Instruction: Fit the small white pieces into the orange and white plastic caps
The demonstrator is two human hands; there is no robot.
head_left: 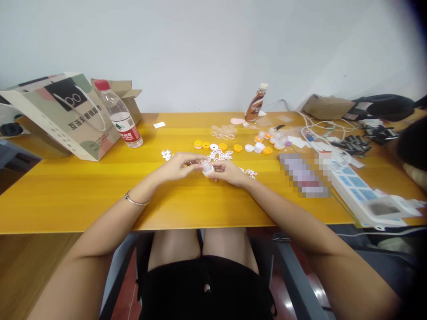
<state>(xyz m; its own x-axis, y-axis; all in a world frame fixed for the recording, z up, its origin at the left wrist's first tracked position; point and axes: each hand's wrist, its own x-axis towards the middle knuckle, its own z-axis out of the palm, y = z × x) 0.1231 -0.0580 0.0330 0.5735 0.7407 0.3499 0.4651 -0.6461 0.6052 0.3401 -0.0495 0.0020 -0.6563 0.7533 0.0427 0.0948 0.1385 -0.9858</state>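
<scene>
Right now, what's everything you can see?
Table: 1, yellow-brown, middle
Round caps: about eight, orange and white, centre
Cut-outs: many, white, centre
Clear cups: several, see-through, behind caps
Brown bottle: 1, brown, back
Water bottle: 1, clear, red-capped, left
Shopping bag: 1, beige and green, left
Cardboard box: 1, brown, behind water bottle
Card: 1, white, back left
Power strip: 1, white and blue, right
Pixelated patch: 1, greyish, right
Clutter: uncounted, mixed colours, back right
Chair: 1, grey, below
Clear piece: 1, see-through, centre
Bracelet: 1, silvery, left forearm
Shorts: 1, black, bottom
Legs: 2, bare, bottom
Left hand: 1, bare, at clear piece
Right hand: 1, bare, holding clear piece
</scene>
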